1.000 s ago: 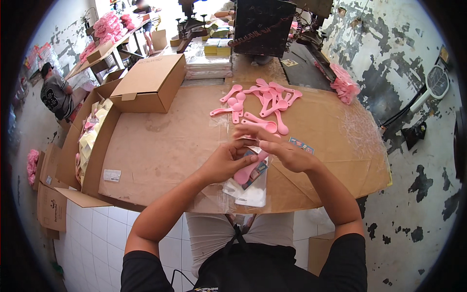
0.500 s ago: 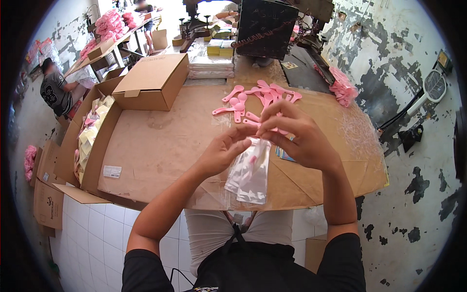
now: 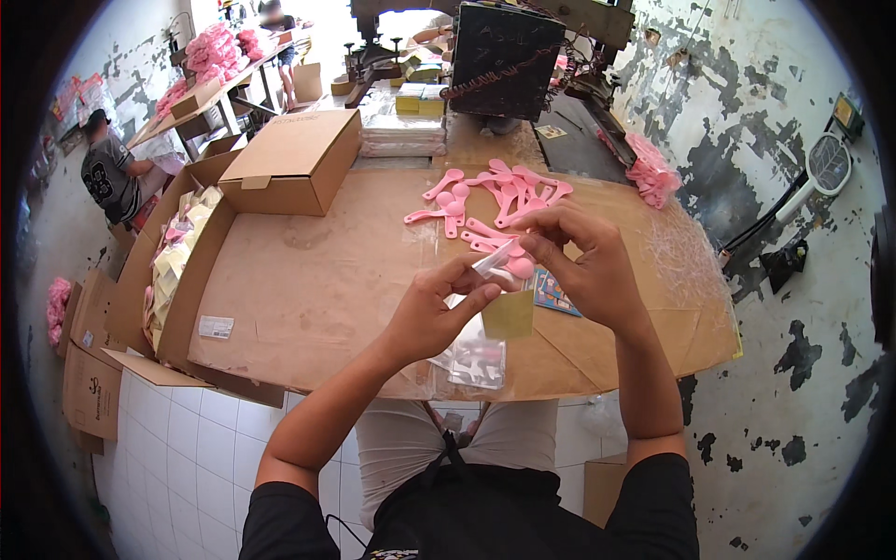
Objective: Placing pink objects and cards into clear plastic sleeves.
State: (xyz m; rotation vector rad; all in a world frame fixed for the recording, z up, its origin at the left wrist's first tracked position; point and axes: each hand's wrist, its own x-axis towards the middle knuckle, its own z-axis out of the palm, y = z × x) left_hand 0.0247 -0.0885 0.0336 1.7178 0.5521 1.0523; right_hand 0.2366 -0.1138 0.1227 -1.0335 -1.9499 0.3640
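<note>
Between my hands is a small clear plastic bag (image 3: 493, 259) with a plain yellowish card (image 3: 509, 316) hanging at its lower part. My left hand (image 3: 439, 313) pinches the bag between thumb and fingers. At the bag's upper edge, my right hand (image 3: 588, 266) has thumb and forefinger closed on the plastic. Below them, flat clear bags (image 3: 478, 364) lie near the table's front edge. Pink plastic scoops (image 3: 509, 191) are heaped just beyond my hands. Partly behind my right hand lie colourful printed cards (image 3: 554, 297).
An open carton (image 3: 210, 252) of packed yellowish cards stands at the left, beside a closed cardboard box (image 3: 294, 159). A black machine (image 3: 507, 61) rises at the back. Pink bundles (image 3: 651, 171) sit at the far right. Two people work in the left background.
The bag has turned between my hands and the yellowish card now shows below them. My left hand has shifted slightly down, and my right fingers have moved a little right.
</note>
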